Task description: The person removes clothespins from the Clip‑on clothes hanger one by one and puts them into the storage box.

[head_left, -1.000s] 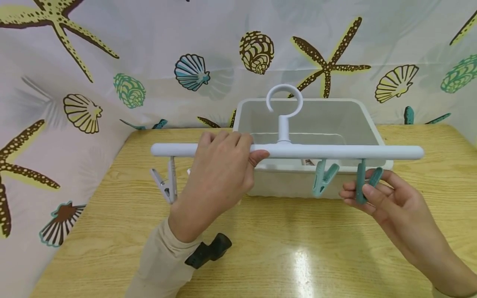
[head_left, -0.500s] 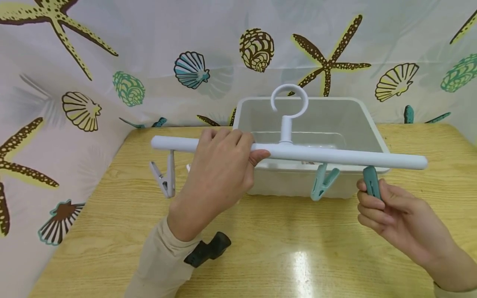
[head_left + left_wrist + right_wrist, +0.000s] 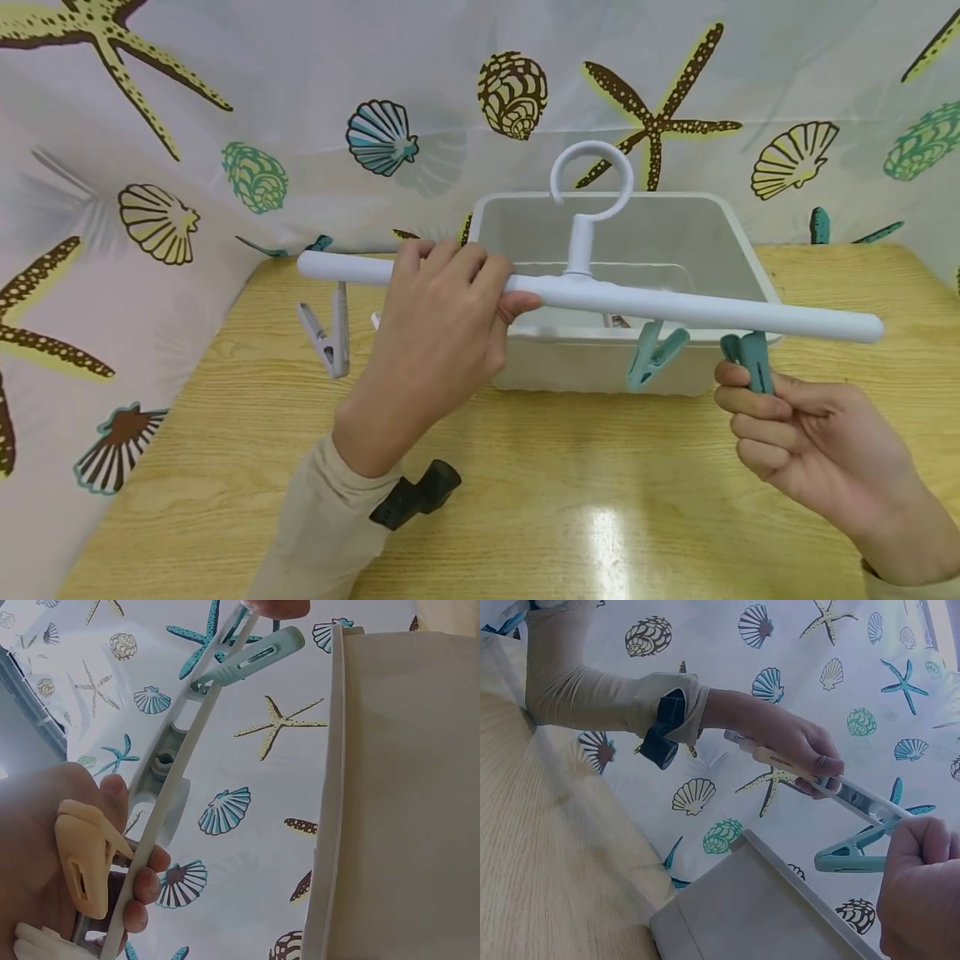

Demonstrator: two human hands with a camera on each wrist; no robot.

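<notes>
A white clip hanger (image 3: pixel 705 308) with a round hook (image 3: pixel 592 183) is raised over the table, its bar sloping down to the right. My left hand (image 3: pixel 435 333) grips the bar left of the hook, fingers wrapped over it. At the right end, my right hand (image 3: pixel 832 450) pinches a dark teal clip (image 3: pixel 759 367) under the bar. A lighter teal clip (image 3: pixel 652 358) hangs between the hands, and a grey clip (image 3: pixel 337 333) hangs near the left end. In the left wrist view, a peach clip (image 3: pixel 82 877) sits beside my left hand, which hides it from the head view.
Behind the hanger stands a pale grey plastic bin (image 3: pixel 600 367) on the wooden table (image 3: pixel 570 467); something small lies inside it. A curtain (image 3: pixel 300 83) printed with shells and starfish backs the table. A black device (image 3: pixel 416 496) is strapped to the left wrist.
The bar has gone from nearly level to tilted, its left end rising and its right end dipping. My right hand has moved slightly right and turned the dark teal clip.
</notes>
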